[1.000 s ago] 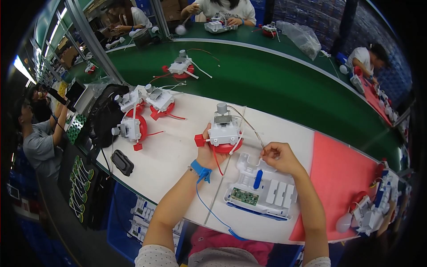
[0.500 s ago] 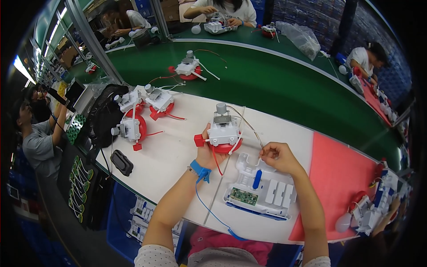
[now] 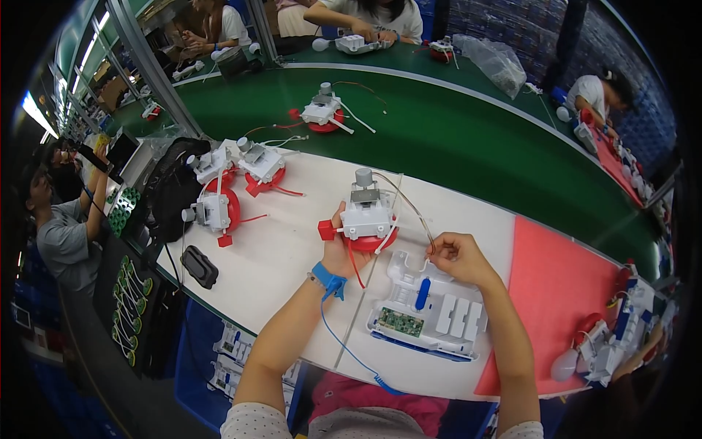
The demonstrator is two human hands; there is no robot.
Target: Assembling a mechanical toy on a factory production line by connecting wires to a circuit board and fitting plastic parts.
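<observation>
My left hand (image 3: 338, 254) is closed under a white pump-like assembly (image 3: 368, 218) with a grey motor on top and a red round base, holding it above the white table. A red connector block, a red tube and a white tube hang from it. From its top a thin brown wire (image 3: 418, 212) arcs over to my right hand (image 3: 457, 257), whose fingertips pinch the wire's end. Below that hand lies an open white plastic housing (image 3: 439, 316) with a green circuit board (image 3: 400, 322) and a blue part (image 3: 423, 294). A blue wrist strap (image 3: 329, 281) circles my left wrist.
Three similar assemblies (image 3: 213, 211) stand at the table's left, near a black case (image 3: 199, 266). Another assembly (image 3: 322, 111) sits on the green conveyor belt (image 3: 439, 143). A red mat (image 3: 548, 307) with stacked units lies right. People work across the belt and at both sides.
The assembly on the conveyor belt has shifted a little to the right. My hands and the held assembly stay almost still. Across the belt, a person's arms have moved.
</observation>
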